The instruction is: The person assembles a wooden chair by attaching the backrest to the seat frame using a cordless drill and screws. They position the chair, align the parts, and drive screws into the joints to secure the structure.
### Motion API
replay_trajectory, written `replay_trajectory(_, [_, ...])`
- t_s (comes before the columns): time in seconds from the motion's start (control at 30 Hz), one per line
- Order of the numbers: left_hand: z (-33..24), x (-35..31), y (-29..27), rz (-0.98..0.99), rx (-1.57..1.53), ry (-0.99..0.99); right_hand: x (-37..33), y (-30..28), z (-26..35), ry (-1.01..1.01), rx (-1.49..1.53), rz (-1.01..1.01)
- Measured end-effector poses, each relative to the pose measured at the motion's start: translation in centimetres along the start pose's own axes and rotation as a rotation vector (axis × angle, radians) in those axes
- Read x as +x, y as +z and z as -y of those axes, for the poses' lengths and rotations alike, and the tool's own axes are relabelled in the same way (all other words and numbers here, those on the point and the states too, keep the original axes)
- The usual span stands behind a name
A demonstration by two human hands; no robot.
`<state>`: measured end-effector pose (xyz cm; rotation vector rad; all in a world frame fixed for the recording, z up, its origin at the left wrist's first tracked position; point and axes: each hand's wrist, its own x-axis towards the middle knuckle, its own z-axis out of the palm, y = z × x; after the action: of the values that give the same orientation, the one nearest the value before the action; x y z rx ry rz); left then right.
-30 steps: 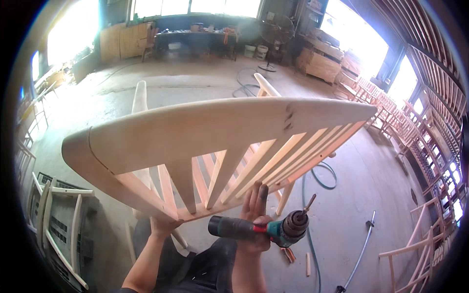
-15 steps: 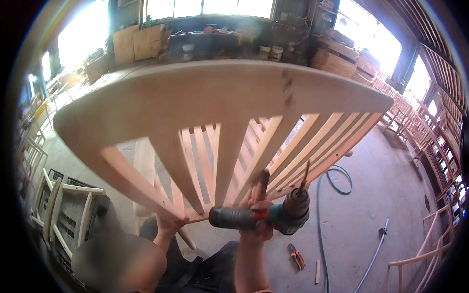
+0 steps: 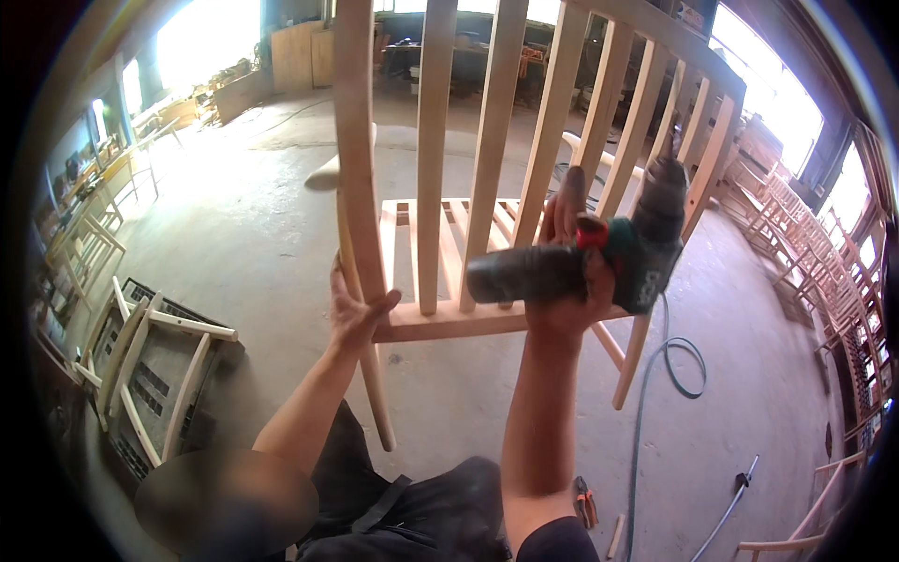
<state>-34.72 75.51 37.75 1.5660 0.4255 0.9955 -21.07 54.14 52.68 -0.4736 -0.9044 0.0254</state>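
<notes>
We see the wooden chair (image 3: 449, 323) above the floor (image 3: 449, 403), with its slatted back toward us; the lower rail of this back runs from left to right. Our left hand (image 3: 356, 314) is at its lower left corner, fingers and thumb closed around the post (image 3: 358, 140); the rail extends rightward from them. Our right hand (image 3: 565, 314) grips the drill (image 3: 632, 262) crosswise, chuck upward. Some right fingers stretch up beside the slats (image 3: 493, 159); whether they touch, we cannot tell. The left hand is nearer to that corner.
</notes>
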Motion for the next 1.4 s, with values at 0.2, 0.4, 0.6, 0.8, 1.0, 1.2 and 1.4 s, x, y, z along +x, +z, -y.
replay_trajectory(0.2, [-2.4,5.8,1.9,-0.08,-0.052,-0.103,-9.1,-1.0,1.4,0.025,-0.048,-0.092])
replay_trajectory(0.4, [-5.5,11.2,1.2,-0.114,0.175,-0.102,-16.5,3.2,0.1,0.117,-0.317,-0.294])
replay_trajectory(0.6, [-8.0,14.3,1.8,-0.119,0.267,-0.146,-19.0,3.3,-1.5,0.265,-0.448,-0.331])
replay_trajectory(0.8, [-9.6,18.3,1.9,-0.165,0.321,-0.316,-18.9,4.2,-1.7,0.366,-0.408,-0.411])
replay_trajectory(1.0, [-9.4,20.8,0.9,0.035,0.38,-0.278,-19.5,3.6,-3.4,0.45,-0.468,-0.435])
replay_trajectory(1.2, [-8.7,21.8,1.4,0.085,0.31,-0.21,-22.1,1.0,-6.4,0.62,-0.044,-0.464])
replay_trajectory(1.4, [-10.6,21.5,3.3,0.112,0.324,-0.178,-21.0,-2.2,-9.1,0.868,-0.358,-0.484])
